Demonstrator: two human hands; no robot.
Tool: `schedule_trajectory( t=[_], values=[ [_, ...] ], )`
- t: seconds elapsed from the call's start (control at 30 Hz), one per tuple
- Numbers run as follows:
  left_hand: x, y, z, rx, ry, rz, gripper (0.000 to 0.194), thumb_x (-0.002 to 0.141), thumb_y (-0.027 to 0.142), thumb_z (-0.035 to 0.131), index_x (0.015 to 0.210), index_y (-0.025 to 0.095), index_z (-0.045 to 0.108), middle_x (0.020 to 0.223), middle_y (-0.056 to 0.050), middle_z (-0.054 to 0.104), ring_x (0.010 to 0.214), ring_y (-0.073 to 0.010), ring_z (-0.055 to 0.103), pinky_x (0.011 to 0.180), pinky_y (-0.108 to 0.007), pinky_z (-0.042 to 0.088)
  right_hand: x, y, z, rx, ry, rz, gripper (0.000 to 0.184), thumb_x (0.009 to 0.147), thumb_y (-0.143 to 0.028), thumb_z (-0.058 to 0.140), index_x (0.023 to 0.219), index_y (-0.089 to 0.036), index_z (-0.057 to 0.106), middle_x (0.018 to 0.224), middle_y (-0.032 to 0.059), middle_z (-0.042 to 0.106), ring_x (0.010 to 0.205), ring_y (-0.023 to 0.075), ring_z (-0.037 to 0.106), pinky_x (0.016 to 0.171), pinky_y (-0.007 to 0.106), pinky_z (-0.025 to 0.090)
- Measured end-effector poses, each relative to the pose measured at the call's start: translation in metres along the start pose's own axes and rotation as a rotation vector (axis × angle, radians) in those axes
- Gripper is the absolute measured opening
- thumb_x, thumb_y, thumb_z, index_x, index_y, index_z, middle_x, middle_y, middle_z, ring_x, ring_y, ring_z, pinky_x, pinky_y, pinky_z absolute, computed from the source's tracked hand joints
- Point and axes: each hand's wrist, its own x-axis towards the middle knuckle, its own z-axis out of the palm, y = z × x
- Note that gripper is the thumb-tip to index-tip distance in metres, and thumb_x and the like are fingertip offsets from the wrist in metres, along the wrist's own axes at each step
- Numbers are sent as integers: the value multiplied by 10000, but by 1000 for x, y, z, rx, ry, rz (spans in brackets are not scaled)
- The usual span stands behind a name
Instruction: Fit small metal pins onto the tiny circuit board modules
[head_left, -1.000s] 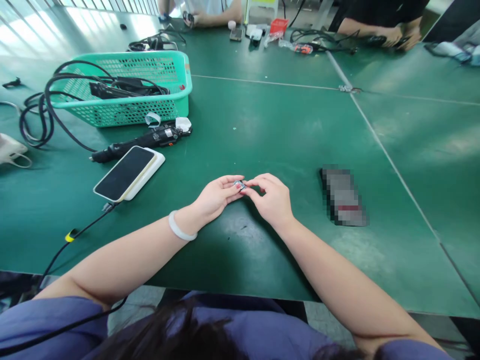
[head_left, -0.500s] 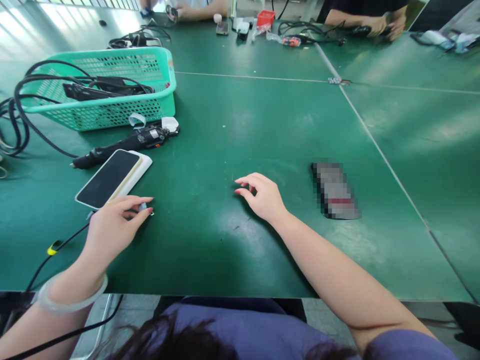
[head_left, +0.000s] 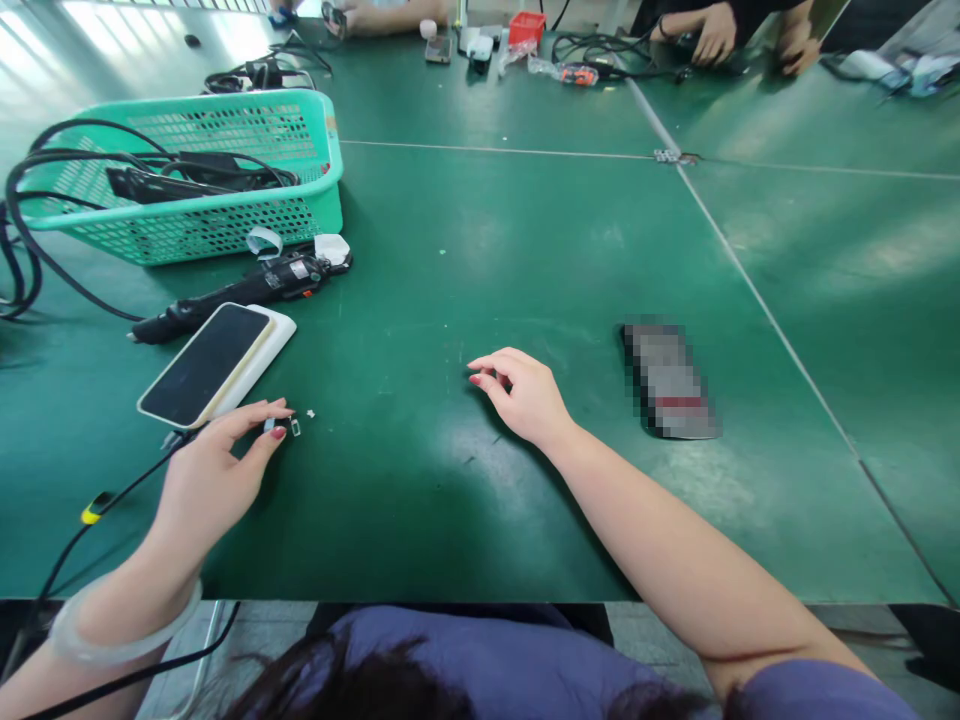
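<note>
My left hand (head_left: 214, 470) rests on the green table (head_left: 465, 250) at the left, just in front of a phone (head_left: 206, 362). Its thumb and forefinger are pinched together on a tiny pale piece that I cannot name. Two small parts (head_left: 295, 427) lie on the table just past those fingertips. My right hand (head_left: 525, 395) lies in the middle of the table with its fingers loosely spread and nothing in them. A pale bangle sits on my left wrist.
The phone lies on a white slab. Behind it are a black corded tool (head_left: 240, 285) and a teal basket (head_left: 315, 200) holding cables. A blurred dark object (head_left: 667, 380) lies to the right. Other people's hands (head_left: 712, 40) work at the far edge.
A second ago both hands held a small part together at the centre. My left hand then went left to the phone and now sits slightly lower, with small parts lying beyond its fingertips. The right hand stayed.
</note>
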Motion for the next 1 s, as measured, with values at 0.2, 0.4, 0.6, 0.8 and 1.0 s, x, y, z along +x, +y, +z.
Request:
schedule_trajectory(
  t=[0.2, 0.4, 0.6, 0.8, 1.0],
  values=[
    [11, 25, 38, -319, -68, 91, 173, 863, 340, 500, 951, 229, 600, 1335, -70, 600, 1385, -236, 394, 1155, -483, 260, 0, 0, 2, -2, -35, 3, 157, 875, -271, 580, 939, -205, 708, 790, 15, 643, 624, 116, 532, 658, 271, 457],
    [34, 111, 85, -839, -297, 173, 164, 868, 312, 532, 968, 199, 596, 1271, -112, 632, 1276, -216, 516, 1121, -435, 321, 1, 4, 2, -34, -33, 12, 154, 869, -257, 580, 933, -216, 714, 804, 18, 668, 680, 135, 573, 691, 281, 470],
    [39, 152, 96, -1332, -262, 142, 176, 840, 329, 622, 961, 202, 608, 1190, -65, 655, 1139, -163, 581, 1052, -351, 391, 3, 12, -5, -60, 38, 62, 212, 868, -177, 513, 919, -216, 716, 878, 33, 708, 799, 158, 623, 766, 306, 488],
    [40, 137, 102, -1288, -282, 52, 212, 788, 338, 687, 960, 214, 683, 1037, -32, 664, 863, -107, 570, 876, -267, 446, 7, 25, -17, 15, 76, 230, 260, 810, -141, 480, 880, -203, 723, 855, 35, 689, 719, 149, 607, 745, 327, 494],
    [44, 136, 112, -1330, -371, 68, 215, 783, 353, 691, 960, 232, 702, 1017, -30, 656, 918, -123, 555, 903, -276, 411, 10, 40, -36, -30, 213, 438, 214, 806, -224, 522, 873, -188, 722, 824, 55, 712, 739, 181, 628, 780, 385, 492]
  ],
)
